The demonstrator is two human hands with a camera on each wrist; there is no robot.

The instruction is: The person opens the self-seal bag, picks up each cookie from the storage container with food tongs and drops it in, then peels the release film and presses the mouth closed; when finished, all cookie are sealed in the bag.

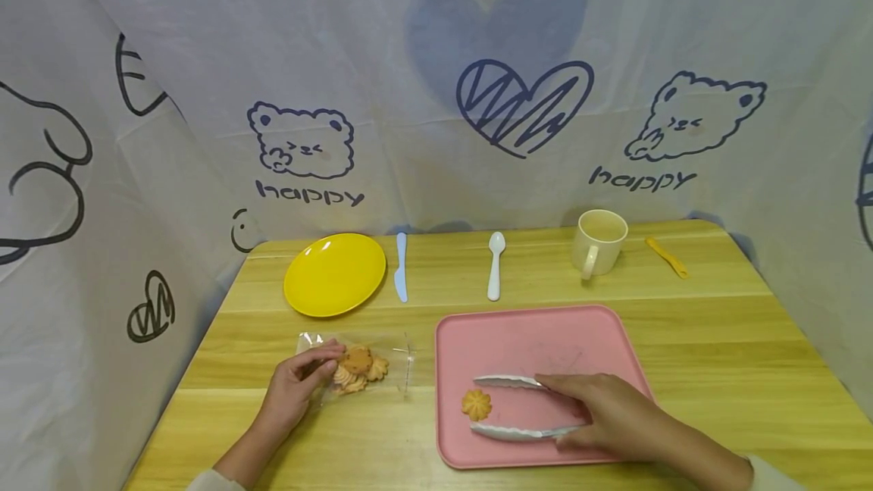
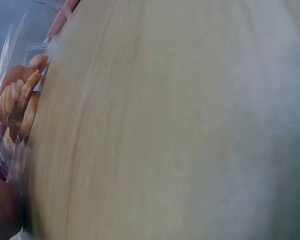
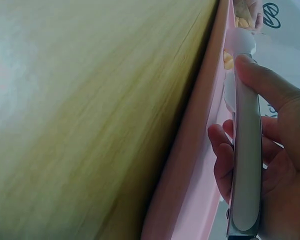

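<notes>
My right hand grips a pair of metal tongs over the pink tray, thumb on one arm and fingers on the other. The tong arms are spread apart. A flower-shaped cookie lies on the tray at the tong tips, between the two arms. At the left, my left hand pinches the near end of a clear plastic bag. Several cookies lie inside it, also seen in the left wrist view as stacked cookies behind the film.
Behind the bag is a yellow plate, with a light blue knife beside it. A white spoon, a cream mug and a small yellow utensil lie along the back of the wooden table. A printed curtain hangs behind.
</notes>
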